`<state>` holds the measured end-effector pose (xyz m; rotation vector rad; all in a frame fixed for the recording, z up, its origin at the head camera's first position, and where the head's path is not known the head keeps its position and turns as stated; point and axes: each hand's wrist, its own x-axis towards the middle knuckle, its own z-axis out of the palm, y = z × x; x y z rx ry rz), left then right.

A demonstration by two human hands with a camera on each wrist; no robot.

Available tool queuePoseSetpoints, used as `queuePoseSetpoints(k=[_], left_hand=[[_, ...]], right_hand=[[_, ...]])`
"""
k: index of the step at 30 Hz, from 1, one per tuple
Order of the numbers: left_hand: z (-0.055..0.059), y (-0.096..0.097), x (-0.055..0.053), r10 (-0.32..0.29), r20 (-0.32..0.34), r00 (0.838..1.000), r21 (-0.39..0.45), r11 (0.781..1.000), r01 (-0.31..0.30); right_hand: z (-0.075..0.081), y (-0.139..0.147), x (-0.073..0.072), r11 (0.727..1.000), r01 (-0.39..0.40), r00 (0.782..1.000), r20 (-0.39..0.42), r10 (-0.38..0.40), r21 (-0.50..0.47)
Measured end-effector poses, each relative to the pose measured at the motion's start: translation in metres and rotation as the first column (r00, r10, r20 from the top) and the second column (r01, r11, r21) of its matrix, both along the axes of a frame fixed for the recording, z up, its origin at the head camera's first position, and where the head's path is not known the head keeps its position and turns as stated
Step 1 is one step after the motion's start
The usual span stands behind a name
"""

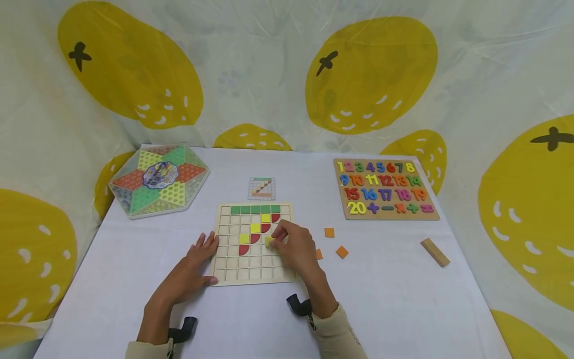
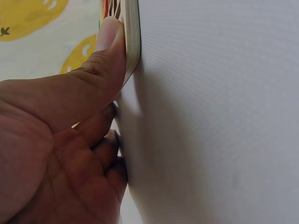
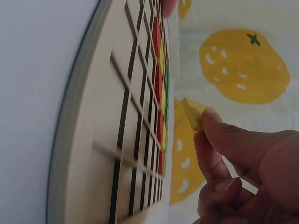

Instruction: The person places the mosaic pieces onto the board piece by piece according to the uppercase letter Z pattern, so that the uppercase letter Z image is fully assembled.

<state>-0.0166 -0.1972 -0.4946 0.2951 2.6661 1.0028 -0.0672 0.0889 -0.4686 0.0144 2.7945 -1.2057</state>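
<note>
A wooden grid board [image 1: 222, 274] lies on the table. Along its top row run several green squares [image 1: 245, 210]. Below them, yellow squares [image 1: 255, 228] and red quarter-round pieces [image 1: 244, 249] step down diagonally to the left. Between thumb and forefinger, my right hand [image 1: 297, 247] pinches a yellow tile [image 3: 195, 114]; the right wrist view shows it raised over the board's surface. My left hand [image 1: 193, 269] steadies the board from the left, fingertips at the side edge and thumb [image 2: 108, 39] on the near left corner.
Three orange squares [image 1: 329, 232] lie right of the board, one partly behind my right hand. Beyond the board is a small pattern card [image 1: 262, 189]. A hexagonal star game board [image 1: 159, 180] sits back left, a number puzzle [image 1: 386, 189] back right, and a wooden strip [image 1: 435, 252] farther right.
</note>
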Motion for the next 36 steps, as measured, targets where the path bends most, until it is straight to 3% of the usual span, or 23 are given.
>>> queuePoseSetpoints(k=[12, 21, 28, 36], left_hand=[[-0.002, -0.001, 0.0, -0.021, -0.025, 0.999, 0.004, 1.0, 0.021], [-0.002, -0.002, 0.001, -0.018, -0.025, 1.0, 0.024, 1.0, 0.018], [0.0, -0.004, 0.001, -0.022, -0.051, 0.998, 0.042, 0.999, 0.024], [0.0, -0.003, 0.002, -0.025, -0.082, 0.996, 0.034, 0.999, 0.028]], right_hand=[[-0.008, -0.05, -0.003, 0.979, -0.203, 0.979, 0.015, 0.203, 0.022], [-0.012, -0.077, -0.002, 0.971, -0.206, 0.979, 0.015, 0.206, 0.121], [-0.013, -0.088, -0.008, 0.947, -0.226, 0.974, 0.044, 0.222, 0.23], [-0.014, -0.085, -0.007, 0.951, -0.239, 0.971, 0.028, 0.238, 0.194]])
